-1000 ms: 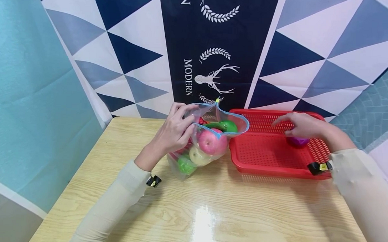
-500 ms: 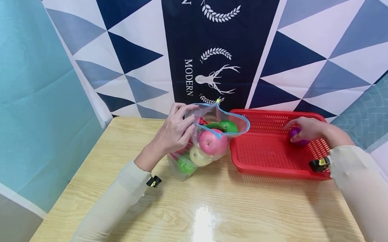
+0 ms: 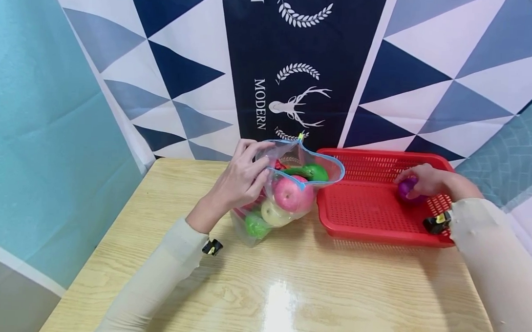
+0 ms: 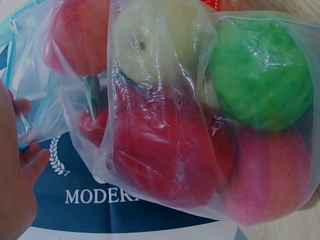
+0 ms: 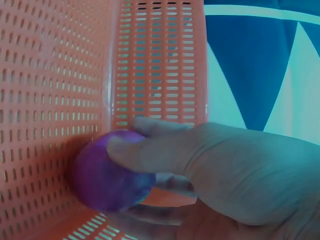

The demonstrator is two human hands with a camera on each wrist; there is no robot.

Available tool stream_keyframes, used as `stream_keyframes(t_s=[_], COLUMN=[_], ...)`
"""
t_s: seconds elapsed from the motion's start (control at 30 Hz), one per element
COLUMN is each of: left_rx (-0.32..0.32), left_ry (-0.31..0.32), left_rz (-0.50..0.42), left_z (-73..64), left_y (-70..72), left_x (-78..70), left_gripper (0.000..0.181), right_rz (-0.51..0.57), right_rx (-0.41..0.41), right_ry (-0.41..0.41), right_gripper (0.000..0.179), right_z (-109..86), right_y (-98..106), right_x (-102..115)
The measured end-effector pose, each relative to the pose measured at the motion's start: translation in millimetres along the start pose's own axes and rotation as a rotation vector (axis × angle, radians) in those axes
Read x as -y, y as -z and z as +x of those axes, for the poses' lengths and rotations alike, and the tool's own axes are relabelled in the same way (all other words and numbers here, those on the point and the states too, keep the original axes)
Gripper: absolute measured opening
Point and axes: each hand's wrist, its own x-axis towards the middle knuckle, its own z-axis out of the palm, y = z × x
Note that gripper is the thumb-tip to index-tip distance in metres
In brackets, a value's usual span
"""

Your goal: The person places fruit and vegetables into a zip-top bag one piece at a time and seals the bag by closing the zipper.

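My left hand (image 3: 243,177) pinches the blue-zip rim of a clear zip bag (image 3: 336,164), whose mouth gapes. Through the plastic show a pink apple (image 3: 291,194), a pale yellow-green fruit (image 4: 157,45), a bumpy green fruit (image 4: 262,70), a large red pepper-like piece (image 4: 165,155), a pink-striped fruit (image 4: 270,175) and a green piece (image 3: 315,172) near the top. Inside the red basket, at its right end, my right hand (image 3: 432,181) grips a smooth, round purple fruit (image 5: 110,175). In the right wrist view the thumb lies over it and other fingers curl behind.
The red plastic basket (image 3: 378,234) stands on the wooden table (image 3: 332,290), just right of the bag. A patterned cloth (image 3: 309,50) hangs along the table's back edge. Blue-green cloth (image 3: 38,129) covers the left side.
My right hand has come down over the purple fruit, and its fingers have closed round it. The left hand keeps its hold on the bag.
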Motion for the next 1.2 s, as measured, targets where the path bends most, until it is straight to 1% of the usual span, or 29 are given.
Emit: stream_keyframes(t_s=[0.07, 0.2, 0.43, 0.67, 0.87, 1.07, 1.2], left_rx=[-0.003, -0.008, -0.012, -0.001, -0.004, -0.018, -0.034], left_ry=[-0.005, -0.014, -0.018, -0.009, -0.011, -0.03, -0.05], left_rz=[0.004, 0.008, 0.002, 0.004, 0.002, 0.0, 0.007], left_z=[0.4, 0.3, 0.4, 1.0, 1.6, 3.8, 6.3], left_y=[-0.1, -0.3, -0.4, 0.5, -0.1, 0.4, 1.4], left_x=[-0.1, -0.6, -1.1, -2.8, -3.0, -3.0, -3.1], left_gripper=[0.023, 0.023, 0.023, 0.024, 0.025, 0.024, 0.023], right_rz=[0.006, 0.06, 0.056, 0.081, 0.06, 0.082, 0.051], right_rx=[0.01, 0.03, 0.012, 0.003, -0.058, -0.097, -0.145], right_ry=[-0.011, -0.031, -0.013, 0.003, 0.044, 0.056, 0.09], right_gripper=[0.054, 0.055, 0.052, 0.049, 0.049, 0.052, 0.051], right_z=[-1.0, -2.9, -4.2, -8.4, -11.4, -15.2, -15.8], right_y=[0, -1, -1, 7, 11, 15, 18], right_x=[-2, -3, -2, -3, 4, 19, 30])
